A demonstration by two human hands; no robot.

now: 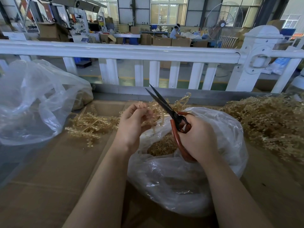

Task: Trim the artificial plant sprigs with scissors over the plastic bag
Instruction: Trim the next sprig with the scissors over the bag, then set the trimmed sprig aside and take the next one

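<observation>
My left hand (131, 124) grips a golden artificial sprig (158, 111) above the open mouth of a clear plastic bag (189, 178). My right hand (197, 139) holds black scissors with red-brown handles (166, 106); the blades are slightly apart and point up and to the left, just behind the sprig. Golden trimmings (162, 146) lie inside the bag. The sprig's far end sticks out to the right behind the blades.
A small heap of sprigs (88, 125) lies left of my left hand on the cardboard-covered table (49, 178). A large pile of sprigs (271, 122) fills the right. Another clear bag (32, 102) stands at left. A white railing (131, 51) runs behind the table.
</observation>
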